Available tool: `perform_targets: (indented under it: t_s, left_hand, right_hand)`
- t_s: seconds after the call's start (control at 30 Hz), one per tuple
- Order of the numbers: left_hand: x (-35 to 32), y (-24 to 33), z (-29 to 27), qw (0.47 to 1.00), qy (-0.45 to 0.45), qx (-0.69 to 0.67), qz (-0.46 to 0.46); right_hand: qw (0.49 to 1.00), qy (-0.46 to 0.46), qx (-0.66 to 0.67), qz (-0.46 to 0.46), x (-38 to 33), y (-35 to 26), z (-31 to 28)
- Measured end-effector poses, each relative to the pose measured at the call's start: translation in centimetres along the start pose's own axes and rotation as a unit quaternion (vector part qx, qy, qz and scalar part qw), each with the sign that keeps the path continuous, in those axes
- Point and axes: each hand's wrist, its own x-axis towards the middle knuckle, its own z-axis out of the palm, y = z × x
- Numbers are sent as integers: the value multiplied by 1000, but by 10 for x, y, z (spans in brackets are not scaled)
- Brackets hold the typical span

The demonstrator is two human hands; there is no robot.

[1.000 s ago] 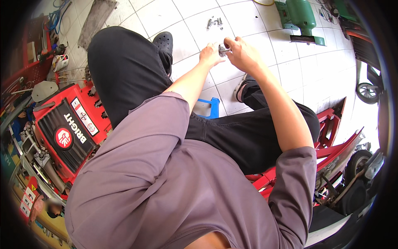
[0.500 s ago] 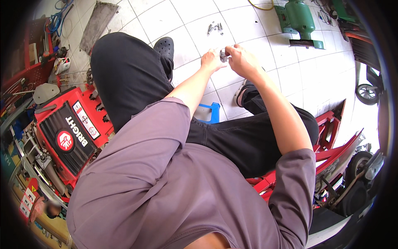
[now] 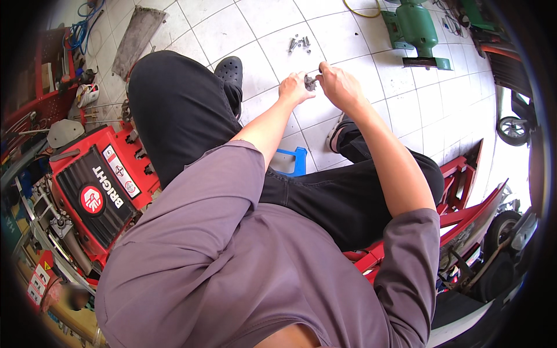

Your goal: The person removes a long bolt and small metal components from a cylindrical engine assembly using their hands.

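Observation:
My left hand [image 3: 294, 89] is closed round a small, rough grey metal part [image 3: 310, 84], held out over the tiled floor. Close against its right side is my right hand [image 3: 342, 88], with thumb and fingers pinched together. Something small and dark shows at those fingertips, too small to name. Beyond both hands, several loose bolts and small metal pieces [image 3: 299, 44] lie in a cluster on the white tiles.
A green motor-like machine [image 3: 419, 29] stands at the far right. Between my legs is a blue plastic stool [image 3: 298, 161]. A red and black machine [image 3: 96, 191] sits at left, red metal frames [image 3: 455, 180] at right. A grey flat slab [image 3: 138, 40] lies far left.
My right hand has drawn slightly away from the left, opening a small gap at the grey part. More of the part shows now. The left hand has shifted slightly left.

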Motion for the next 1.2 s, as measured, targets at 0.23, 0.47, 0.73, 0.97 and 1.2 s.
perform_targets:
  t_s: [0.23, 0.47, 0.73, 0.97, 1.2]
  left_hand:
    - [3, -2, 2, 1000, 14, -7, 9]
    - [2, -2, 1, 1000, -2, -6, -2]
    - [3, 0, 2, 1000, -6, -9, -2]
    - [1, 4, 0, 1000, 12, -14, 6]
    - [0, 1, -3, 1000, 14, -11, 0]
  right_hand:
    - [996, 45, 13, -80, -3, 3, 3]
    - [998, 43, -4, -34, -1, -2, -8]
    - [1000, 8, 22, -4, 1, 10, -6]
    - [995, 42, 3, -88, -1, 8, -4]
    - [994, -42, -58, 81, 1, -5, -12]
